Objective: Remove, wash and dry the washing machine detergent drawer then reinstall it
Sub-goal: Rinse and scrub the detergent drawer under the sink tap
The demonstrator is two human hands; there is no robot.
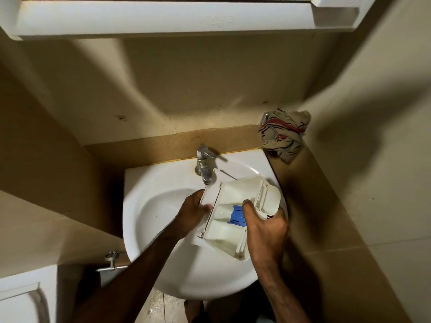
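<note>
Two bare forearms reach up from the bottom edge toward a white detergent drawer (235,213) held over a round white sink (158,206). On the left hand (191,212), the fingers curl around the drawer's flat front panel, thumb pressed on its upper face. On the right hand (264,229), the fingers wrap over the drawer's far side and rear end, with the thumb lying beside a blue insert (236,215) set in the middle compartment. Between the two grips the drawer sits tilted, its open compartments facing up, its front panel end just below the spout of a chrome tap (204,165) mounted at the sink's back rim. Whether water is running cannot be told. Beyond the right hand's fingers, up in the corner of the tan ledge, a crumpled striped cloth (283,134) lies well apart from the drawer. Far above both hands, a white cabinet (163,17) spans the wall. Left of the left forearm, below the sink, a small metal valve (112,261) sticks out.
</note>
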